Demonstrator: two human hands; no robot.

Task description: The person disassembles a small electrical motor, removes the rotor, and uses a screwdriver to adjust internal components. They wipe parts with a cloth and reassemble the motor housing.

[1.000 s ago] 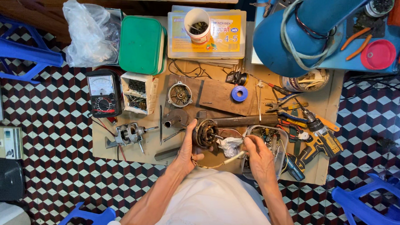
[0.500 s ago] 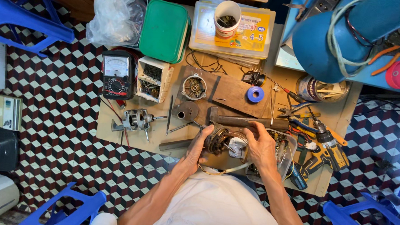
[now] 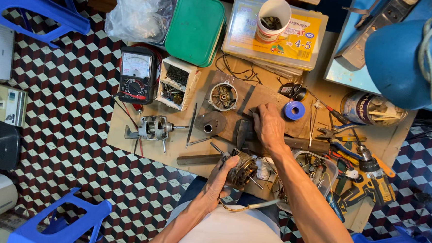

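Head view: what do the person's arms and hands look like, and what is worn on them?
Both forearms are bare to the elbow and look lean; no sleeves reach them. The left hand and right hand are bare, without gloves. No watch, ring or bracelet shows. A white shirt covers the torso.

Left hand (image 3: 222, 177) curled, right hand (image 3: 269, 126) outstretched

Tool-strewn wooden board (image 3: 128, 137) on tiled floor (image 3: 71, 110)

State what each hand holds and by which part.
Left hand grips the motor stator by its near left side. Right hand rests on the hammer near its head; whether the fingers close cannot be told.
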